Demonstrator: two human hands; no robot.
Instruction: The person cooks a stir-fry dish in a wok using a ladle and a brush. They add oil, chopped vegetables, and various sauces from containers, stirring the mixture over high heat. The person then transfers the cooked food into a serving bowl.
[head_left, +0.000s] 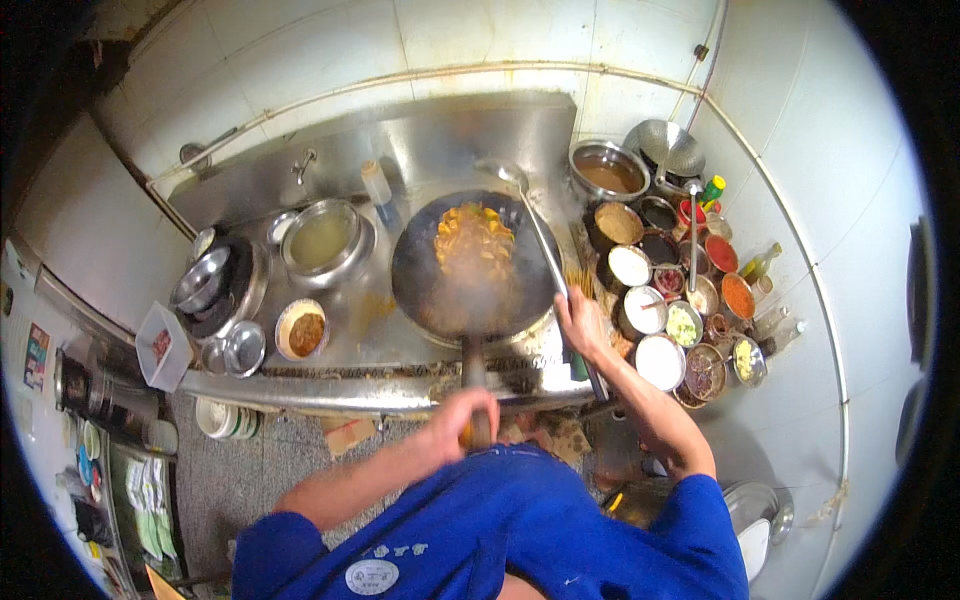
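A dark wok (412, 255) sits on the steel range before me, with steaming chopped food (474, 240) in a yellow-orange sauce inside it. My left hand (466, 425) is closed around the wok's long handle (474, 367), close to my body. Out to the right, my right hand (581, 322) grips the metal shaft of a long-handled ladle (544, 240). The ladle's bowl (504, 174) hangs over the far rim of the wok, near the steel backsplash. Steam blurs the lower part of the food.
Right of the wok stand several seasoning bowls (660, 362), a pot of brown liquid (609, 169) and a perforated strainer (665, 146). On the left are a pot of cloudy liquid (322, 234), a bowl of brown sauce (306, 334) and a plastic bottle (379, 187). A tap (302, 165) juts from the backsplash.
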